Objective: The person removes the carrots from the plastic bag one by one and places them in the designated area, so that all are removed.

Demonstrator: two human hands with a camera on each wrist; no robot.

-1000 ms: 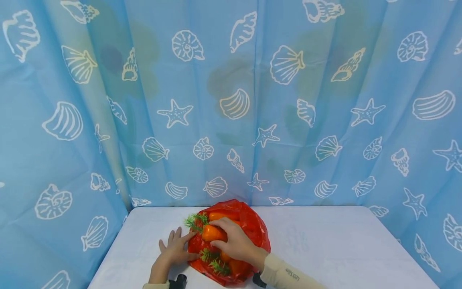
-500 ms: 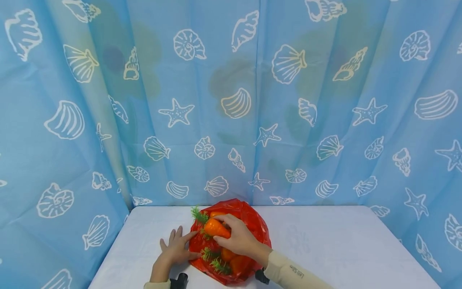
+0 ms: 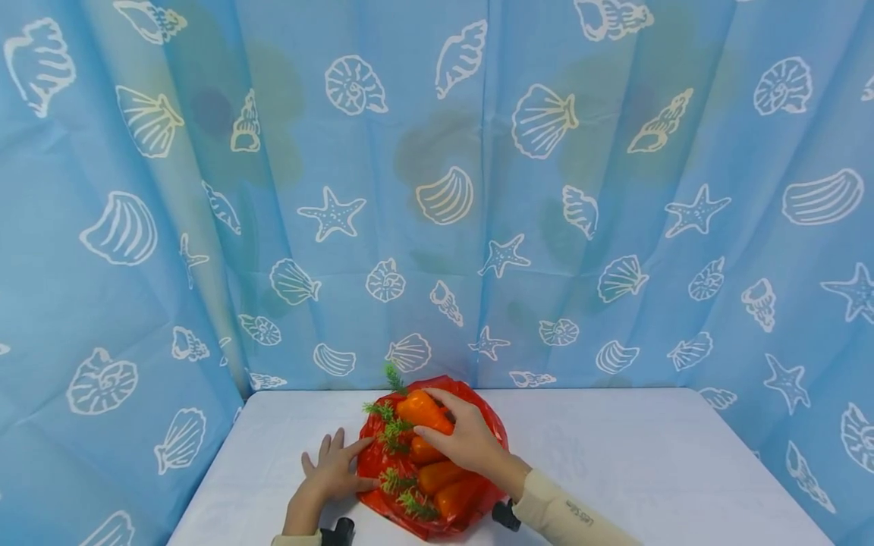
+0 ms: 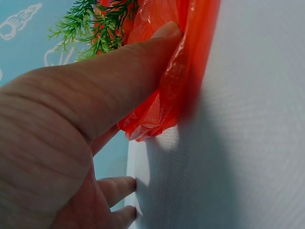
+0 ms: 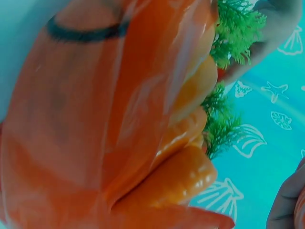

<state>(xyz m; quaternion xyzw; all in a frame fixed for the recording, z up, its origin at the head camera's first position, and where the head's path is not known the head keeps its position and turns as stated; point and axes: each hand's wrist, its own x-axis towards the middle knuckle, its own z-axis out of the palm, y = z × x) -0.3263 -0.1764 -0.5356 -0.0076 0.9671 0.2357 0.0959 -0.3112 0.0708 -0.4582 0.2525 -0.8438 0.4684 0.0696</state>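
My right hand (image 3: 471, 440) grips a plump orange carrot (image 3: 423, 412) with a green leafy top, over the far left part of a red plastic bag (image 3: 372, 459). Thumb and fingers lie on either side of its body. Several more carrots (image 3: 440, 476) lie in the open bag, their green tops pointing left. My left hand (image 3: 331, 474) is spread at the bag's left rim, index finger and thumb touching the plastic. In the left wrist view the thumb (image 4: 119, 81) lies over the bag's edge, while other fingertips (image 4: 125, 186) rest on the white cloth.
The bag stands on a table with a white cloth (image 3: 614, 455). Blue curtains (image 3: 437, 250) with shell and starfish prints hang behind and at both sides. A dark wrist mount (image 3: 337, 533) shows below the left hand. Orange carrots (image 5: 181, 176) show at the bag's mouth in the right wrist view.
The right hand has shifted the carrot up and to the right, its leafy top now pointing toward the curtain. More carrots show beneath. The left hand stays at the rim.
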